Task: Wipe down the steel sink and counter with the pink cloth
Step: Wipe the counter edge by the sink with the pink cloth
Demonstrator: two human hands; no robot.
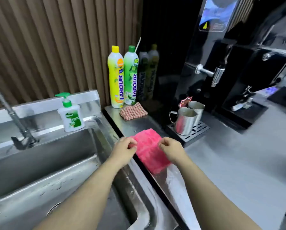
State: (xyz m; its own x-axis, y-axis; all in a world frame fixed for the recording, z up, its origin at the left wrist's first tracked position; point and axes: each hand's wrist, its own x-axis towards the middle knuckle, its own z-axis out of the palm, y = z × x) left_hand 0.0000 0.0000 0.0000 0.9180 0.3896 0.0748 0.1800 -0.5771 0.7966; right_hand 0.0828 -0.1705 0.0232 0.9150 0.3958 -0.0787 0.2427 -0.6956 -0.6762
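The pink cloth (149, 150) is lying folded on the worktop (230, 160) just right of the steel sink (44, 165), long axis running away from you; your left hand (124, 149) and right hand (171, 149) are pinching its opposite side edges, equally near.

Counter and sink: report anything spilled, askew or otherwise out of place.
Nothing is spilled or damaged. Water droplets streak the sink. The pink cloth lies on the counter edge, with the left hand and right hand pinching its sides. A checked cloth lies folded beside two upright detergent bottles.
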